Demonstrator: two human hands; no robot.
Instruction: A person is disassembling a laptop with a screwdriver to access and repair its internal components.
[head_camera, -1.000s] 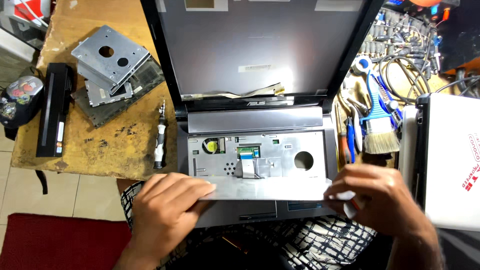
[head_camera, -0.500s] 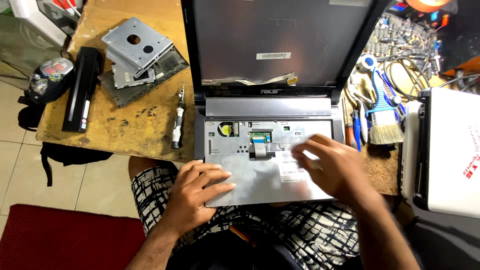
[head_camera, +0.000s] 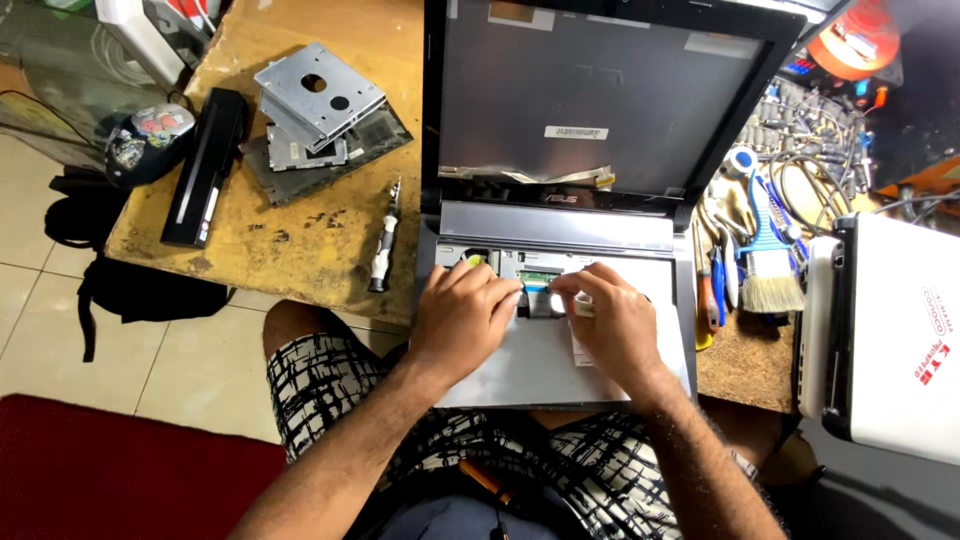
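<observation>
Head view, both hands palm-down on open laptop (head_camera: 560, 350), left hand (head_camera: 462, 312) and right hand (head_camera: 610, 325) fingertips pinching ribbon cable (head_camera: 537, 292)

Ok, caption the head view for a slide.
Both hands, left and right, meet at a flat ribbon cable on an opened grey laptop.

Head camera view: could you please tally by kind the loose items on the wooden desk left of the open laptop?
Metal drive brackets: 2
Black battery pack: 1
Screwdriver: 1
Dark flat cover panel: 1
Total: 5
Both hands, left hand and right hand, rest on the laptop instead.
</observation>
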